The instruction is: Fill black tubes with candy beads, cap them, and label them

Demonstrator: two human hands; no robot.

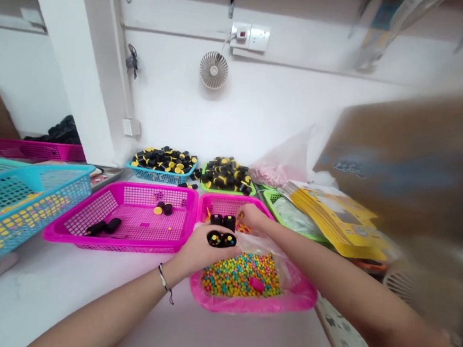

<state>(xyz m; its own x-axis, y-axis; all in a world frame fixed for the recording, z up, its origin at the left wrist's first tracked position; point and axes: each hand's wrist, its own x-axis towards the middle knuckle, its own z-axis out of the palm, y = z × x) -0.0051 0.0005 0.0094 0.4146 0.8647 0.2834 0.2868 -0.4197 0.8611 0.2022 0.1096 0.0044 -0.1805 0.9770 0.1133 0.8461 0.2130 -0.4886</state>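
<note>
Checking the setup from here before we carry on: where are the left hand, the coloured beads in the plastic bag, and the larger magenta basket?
left hand (197,251), head view, on the back of the hand
coloured beads (241,276), head view, on the middle of the pile
larger magenta basket (129,247), head view, on the front rim

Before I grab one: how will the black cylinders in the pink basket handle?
The black cylinders will probably roll if nudged, since they lie on their curved sides in the pink basket. They look rigid rather than floppy, holding a clean shape. Their small size suggests they're light, though the material can't be told from here.
</note>
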